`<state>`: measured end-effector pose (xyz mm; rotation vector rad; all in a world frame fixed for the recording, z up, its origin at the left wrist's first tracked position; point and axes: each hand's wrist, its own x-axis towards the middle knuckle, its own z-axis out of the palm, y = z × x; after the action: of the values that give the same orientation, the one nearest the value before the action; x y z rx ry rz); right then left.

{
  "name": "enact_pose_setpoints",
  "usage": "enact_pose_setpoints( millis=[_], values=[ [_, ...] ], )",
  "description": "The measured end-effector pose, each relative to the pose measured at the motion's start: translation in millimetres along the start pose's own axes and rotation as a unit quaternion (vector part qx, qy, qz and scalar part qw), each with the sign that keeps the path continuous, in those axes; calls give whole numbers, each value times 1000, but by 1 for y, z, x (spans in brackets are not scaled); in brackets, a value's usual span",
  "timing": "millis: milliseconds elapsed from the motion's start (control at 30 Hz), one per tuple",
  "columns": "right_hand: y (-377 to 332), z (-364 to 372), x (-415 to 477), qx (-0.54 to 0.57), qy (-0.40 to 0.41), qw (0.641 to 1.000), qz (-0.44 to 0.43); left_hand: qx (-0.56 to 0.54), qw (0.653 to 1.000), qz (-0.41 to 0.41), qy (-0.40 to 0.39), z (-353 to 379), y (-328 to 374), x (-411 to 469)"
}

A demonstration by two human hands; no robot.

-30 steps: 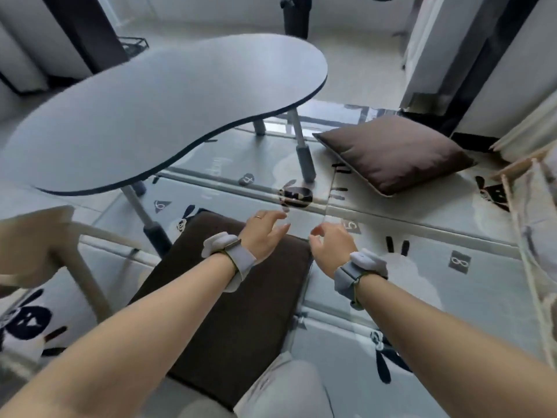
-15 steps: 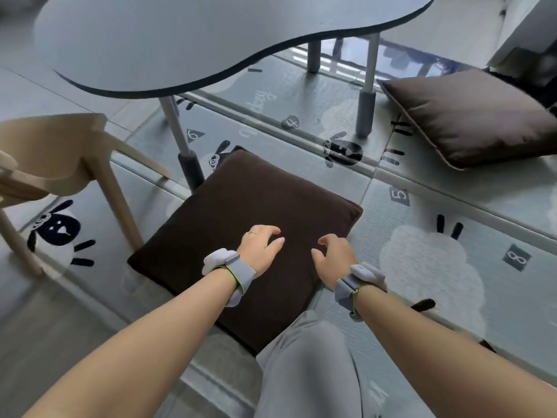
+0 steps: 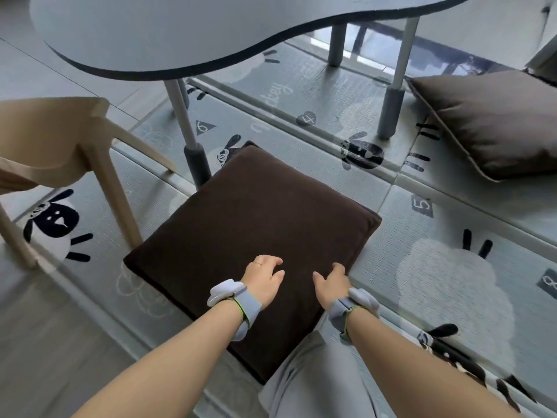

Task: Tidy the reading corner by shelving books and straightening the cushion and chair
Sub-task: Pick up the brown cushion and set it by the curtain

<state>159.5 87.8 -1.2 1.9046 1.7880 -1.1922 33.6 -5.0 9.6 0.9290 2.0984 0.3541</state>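
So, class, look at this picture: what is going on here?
A person reaches toward a dark brown cushion lying on the animal-print play mat, beside the grey table and a beige chair. The left hand and right hand are over its near part, fingers loosely curled, gripping nothing; whether they touch it is unclear. A second brown cushion lies further right.

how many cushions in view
2. A dark brown cushion lies on the play mat at centre; a lighter brown cushion lies at the upper right, cut off by the frame. More may be hidden.
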Motion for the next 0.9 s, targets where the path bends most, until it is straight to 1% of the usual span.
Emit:
enact_pose_setpoints(
  millis=[100,300,400,533,633,700,800,833,867,900],
  values=[
    [-4,7,4,19,-22,999,16,19,1000,5,-2,-1,2,7],
    [-9,13,6,-7,-41,998,36,38,999,8,-1,-1,2,12],
    [-11,14,4,-26,-35,998,50,45,999,8,-3,0,-1,14],
    [-13,16,7,-53,-16,994,93,49,999,10,-6,3,-5,17],
    [-10,20,10,-94,-4,990,109,57,998,17,-16,4,-8,19],
    [-8,23,16,-112,-8,988,102,62,998,23,-19,4,-12,22],
    [-12,22,20,-78,-25,993,86,62,998,25,-19,6,-17,24],
    [-12,21,25,-87,-29,994,62,60,998,25,-16,7,-18,25],
    [-14,21,28,-64,-25,997,41,61,998,29,-14,8,-19,27],
    [-16,19,32,-120,-55,991,6,61,998,31,-13,10,-20,29]
  ],
)
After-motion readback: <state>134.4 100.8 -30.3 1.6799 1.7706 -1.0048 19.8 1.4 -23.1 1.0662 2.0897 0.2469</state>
